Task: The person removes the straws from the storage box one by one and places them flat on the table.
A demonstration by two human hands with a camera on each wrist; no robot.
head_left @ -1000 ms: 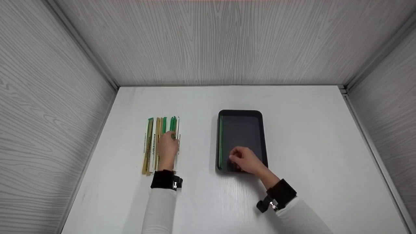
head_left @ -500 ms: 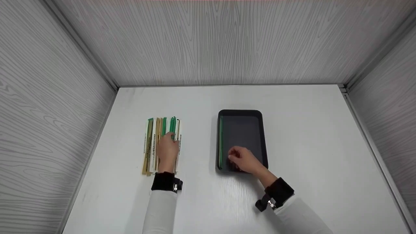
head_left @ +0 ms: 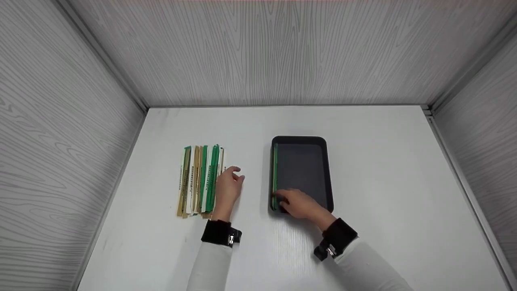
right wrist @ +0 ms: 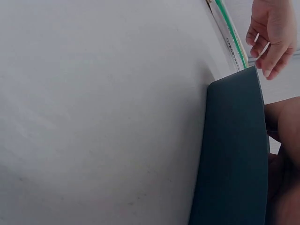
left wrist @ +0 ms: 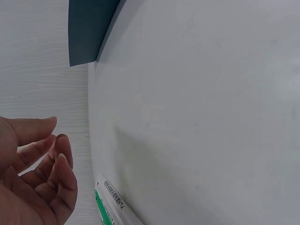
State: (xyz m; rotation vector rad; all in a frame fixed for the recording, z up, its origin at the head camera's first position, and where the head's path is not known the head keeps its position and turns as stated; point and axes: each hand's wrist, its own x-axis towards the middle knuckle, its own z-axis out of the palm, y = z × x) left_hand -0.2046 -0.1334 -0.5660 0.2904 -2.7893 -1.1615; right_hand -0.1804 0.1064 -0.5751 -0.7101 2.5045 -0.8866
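Note:
My left hand (head_left: 229, 188) hovers at the right side of a row of long, slim printed packets (head_left: 198, 182) in green, white and brown. In the left wrist view its thumb and fingers (left wrist: 65, 178) curve loosely, with nothing between them. My right hand (head_left: 301, 204) reaches into a dark rectangular tray (head_left: 328, 190). Its fingertips are right at a narrow green packet (head_left: 275, 165) lying lengthwise along the tray's left wall. In the right wrist view, the tray wall hides most of those fingers.
The tray stands to the right of the packet row on a white table (head_left: 383, 169), with bare tabletop between them. Grey wood-grain panels (head_left: 274, 52) enclose the table at the back and both sides.
My left hand has lifted off the packets and shifted right, uncovering green and white ones. My right hand has moved left inside the tray, its fingers extending to the green packet.

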